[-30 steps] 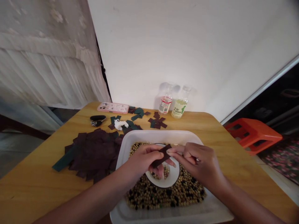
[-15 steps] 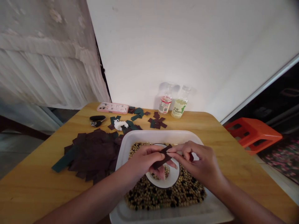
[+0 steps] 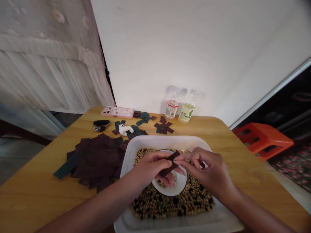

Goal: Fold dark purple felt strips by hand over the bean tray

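Note:
Over a white bowl (image 3: 181,183), my left hand (image 3: 152,165) is closed on a flat, dark brown strip (image 3: 171,164), thumb on top and fingers beneath. My right hand (image 3: 211,165) pinches at the strip's right edge with thumb and forefinger; anything tiny between those fingertips is too small to make out. Something dark red (image 3: 202,164) shows inside its curled fingers. The bowl holds some pale beads (image 3: 161,184) and rests in a white plastic tub (image 3: 167,138). Round it in the tub lies a thick layer of tan and black beads (image 3: 170,205).
Left of the tub is a heap of dark brown and green pieces (image 3: 97,158). Behind lie a pink-cased phone (image 3: 117,112), a black key holder (image 3: 101,124), crumpled white tissue (image 3: 125,129) and two bottles (image 3: 172,109). An orange stool (image 3: 267,139) stands right of the table.
Both hands stay over the bowl with the strip. The right hand has shifted very slightly, and the left hand's lower fingers have moved a little under the strip.

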The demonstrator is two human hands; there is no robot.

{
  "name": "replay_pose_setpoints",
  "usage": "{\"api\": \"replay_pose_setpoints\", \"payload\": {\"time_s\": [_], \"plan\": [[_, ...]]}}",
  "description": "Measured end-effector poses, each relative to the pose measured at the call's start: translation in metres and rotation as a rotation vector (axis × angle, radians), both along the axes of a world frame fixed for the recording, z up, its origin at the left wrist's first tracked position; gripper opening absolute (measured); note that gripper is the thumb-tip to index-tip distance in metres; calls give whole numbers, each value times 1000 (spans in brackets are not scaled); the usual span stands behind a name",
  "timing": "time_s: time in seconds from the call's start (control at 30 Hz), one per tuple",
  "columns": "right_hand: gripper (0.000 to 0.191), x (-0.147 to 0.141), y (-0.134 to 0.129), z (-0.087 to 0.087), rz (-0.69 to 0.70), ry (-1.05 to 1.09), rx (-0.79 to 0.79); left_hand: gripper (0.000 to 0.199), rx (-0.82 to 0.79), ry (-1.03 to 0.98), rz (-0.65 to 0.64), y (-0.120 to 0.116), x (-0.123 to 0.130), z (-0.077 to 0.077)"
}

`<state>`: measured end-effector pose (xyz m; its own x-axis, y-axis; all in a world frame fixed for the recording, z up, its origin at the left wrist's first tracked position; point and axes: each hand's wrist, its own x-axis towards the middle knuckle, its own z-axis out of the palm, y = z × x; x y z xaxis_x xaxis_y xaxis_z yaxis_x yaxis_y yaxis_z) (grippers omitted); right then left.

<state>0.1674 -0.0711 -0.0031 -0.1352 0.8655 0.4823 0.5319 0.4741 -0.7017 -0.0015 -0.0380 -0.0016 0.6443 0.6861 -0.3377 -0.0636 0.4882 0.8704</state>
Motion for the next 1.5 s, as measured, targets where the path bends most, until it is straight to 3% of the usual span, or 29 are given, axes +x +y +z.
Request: {"api": "replay_pose_setpoints", "payload": {"time_s": [0.2,0.4,0.53,1.5], "plan": [[44,1,0,-1,-32,-2,81,19,7,13,1,1,0,-1],[42,0,0,0,31,-82,171,19,1,-1,4,1,1,-3],[43,1,1,-1,-16,-50,154,22,-5,-13,0,1,0,-1],[34,1,2,-2,37,-100,95,29,-19,-30,-4,3,1,-7]]}}
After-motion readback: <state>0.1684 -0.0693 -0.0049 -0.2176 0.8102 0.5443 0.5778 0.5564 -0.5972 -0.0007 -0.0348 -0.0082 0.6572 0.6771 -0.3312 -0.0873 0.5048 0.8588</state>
